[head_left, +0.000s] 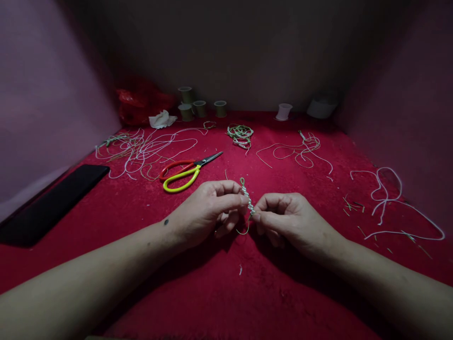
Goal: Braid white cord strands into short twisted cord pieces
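A short braided cord (pixel 247 193), green and white with a green loop at its top, is held between my two hands above the red cloth. My left hand (pixel 215 208) pinches its left side with thumb and forefinger. At the lower end of the braid, my right hand (pixel 286 215) has its thumb and fingertips closed on it. A thin green strand (pixel 242 233) curls down from that lower end. Scissors (pixel 182 177) with one red and one yellow handle lie beyond my left hand, blades slightly apart. The inner fingers of both hands are partly hidden.
Tangled threads (pixel 148 146) lie at the back left, near a black flat object (pixel 53 205). Coiled braided cords (pixel 240 136) rest at the back middle. Thread spools (pixel 220 109) and a red plastic bag (pixel 138 104) stand along the wall. White cord (pixel 387 200) and green snippets (pixel 350 205) lie right.
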`<state>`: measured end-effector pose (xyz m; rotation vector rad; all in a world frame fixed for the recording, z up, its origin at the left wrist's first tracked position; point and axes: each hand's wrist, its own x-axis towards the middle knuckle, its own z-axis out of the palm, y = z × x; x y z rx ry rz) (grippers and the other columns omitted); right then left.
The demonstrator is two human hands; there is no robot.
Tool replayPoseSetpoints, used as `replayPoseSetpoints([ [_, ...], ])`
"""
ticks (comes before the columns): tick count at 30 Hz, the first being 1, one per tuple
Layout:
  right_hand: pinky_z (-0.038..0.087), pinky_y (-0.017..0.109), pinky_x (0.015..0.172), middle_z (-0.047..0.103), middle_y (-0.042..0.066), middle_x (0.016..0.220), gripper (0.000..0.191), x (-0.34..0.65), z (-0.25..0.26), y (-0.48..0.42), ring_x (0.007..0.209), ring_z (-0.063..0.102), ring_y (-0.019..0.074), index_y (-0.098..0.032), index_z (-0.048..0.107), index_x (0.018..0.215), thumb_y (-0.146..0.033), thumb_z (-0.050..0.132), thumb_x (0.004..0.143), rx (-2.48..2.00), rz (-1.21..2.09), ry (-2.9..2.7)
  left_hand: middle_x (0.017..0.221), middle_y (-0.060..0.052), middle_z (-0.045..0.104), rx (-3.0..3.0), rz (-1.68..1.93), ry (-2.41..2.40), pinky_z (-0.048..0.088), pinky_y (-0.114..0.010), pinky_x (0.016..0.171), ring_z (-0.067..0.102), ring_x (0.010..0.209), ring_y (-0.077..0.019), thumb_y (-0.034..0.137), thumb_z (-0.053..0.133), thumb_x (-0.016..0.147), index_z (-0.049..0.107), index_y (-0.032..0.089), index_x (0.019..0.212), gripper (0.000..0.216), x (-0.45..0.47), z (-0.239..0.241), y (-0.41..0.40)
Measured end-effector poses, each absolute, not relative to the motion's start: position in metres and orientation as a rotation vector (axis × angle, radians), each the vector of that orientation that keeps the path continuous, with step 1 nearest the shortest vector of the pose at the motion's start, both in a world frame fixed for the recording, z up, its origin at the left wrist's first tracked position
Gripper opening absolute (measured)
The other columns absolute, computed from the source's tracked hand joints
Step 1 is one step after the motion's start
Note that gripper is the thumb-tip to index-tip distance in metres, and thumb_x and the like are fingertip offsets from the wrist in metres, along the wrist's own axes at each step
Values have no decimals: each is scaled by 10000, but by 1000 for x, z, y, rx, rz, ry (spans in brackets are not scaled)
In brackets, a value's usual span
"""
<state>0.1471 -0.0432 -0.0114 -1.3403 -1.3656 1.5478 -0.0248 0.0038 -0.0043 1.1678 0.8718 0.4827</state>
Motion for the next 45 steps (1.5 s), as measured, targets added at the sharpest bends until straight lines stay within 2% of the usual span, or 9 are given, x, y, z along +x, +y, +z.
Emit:
replayPoseSetpoints([
  [17,288,161,358,527,-46,530,125,147,-11,-44,375,410,33,-157,543,658,-208,532,772,-1353,1550,-1375,620,35,509,1107,623,808,248,-172,324,380,391,-45,288,576,802,521,180,778,124,-23,-6,5],
  [24,310,154,371,518,-42,544,121,144,-10,-44,388,403,28,-150,551,661,-197,530,770,-1348,1530,-1418,436,54,432,1166,523,934,192,-181,343,310,346,-43,315,563,804,514,166,670,206,-21,-3,3],
  [32,296,155,370,493,-50,546,145,141,-12,-44,395,386,28,-152,541,670,-219,519,797,-1354,1479,-1426,345,36,435,1235,413,1055,207,-171,352,352,308,-44,289,532,791,538,138,582,258,-11,1,14],
  [37,286,168,375,486,-48,546,170,142,-13,-42,398,380,36,-155,542,674,-253,511,809,-1347,1453,-1412,320,31,427,1177,385,1079,178,-173,315,313,273,-51,288,485,806,537,140,569,284,-6,3,21],
  [45,351,193,465,531,-23,552,151,146,-16,-40,484,438,75,-163,592,684,-211,506,798,-1425,1133,-1608,316,17,458,1171,283,1160,189,-168,265,315,221,-61,284,435,797,519,150,542,300,-4,6,25],
])
